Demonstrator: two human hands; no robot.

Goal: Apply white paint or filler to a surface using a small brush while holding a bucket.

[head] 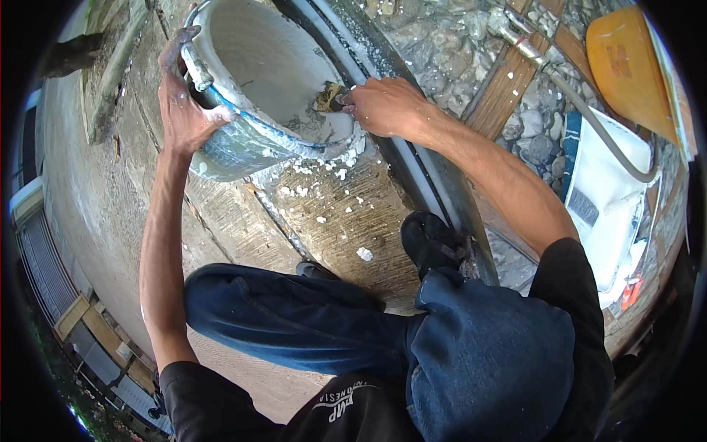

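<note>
A plastic bucket [232,157], crusted with whitish material, leans on the concrete with its mouth towards me. My left hand [185,105] grips its rim on the left, beside the handle's grip [197,70]. At the right side of the mouth, my right hand [386,108] holds a small scraper or brush [330,98]; which one I cannot tell. Its worn brownish end touches the coated inner wall, and my fingers hide its handle. Whitish residue [326,132] lines the lower lip. White crumbs [298,191] lie scattered below it on the concrete.
A long dark channel with pale strips [425,182] runs diagonally beside the bucket and my right shoe [428,240]. Beyond it are a pebbled floor [533,132], a grey hose [594,124], a white tray-like container [613,193] and a yellow container [629,66].
</note>
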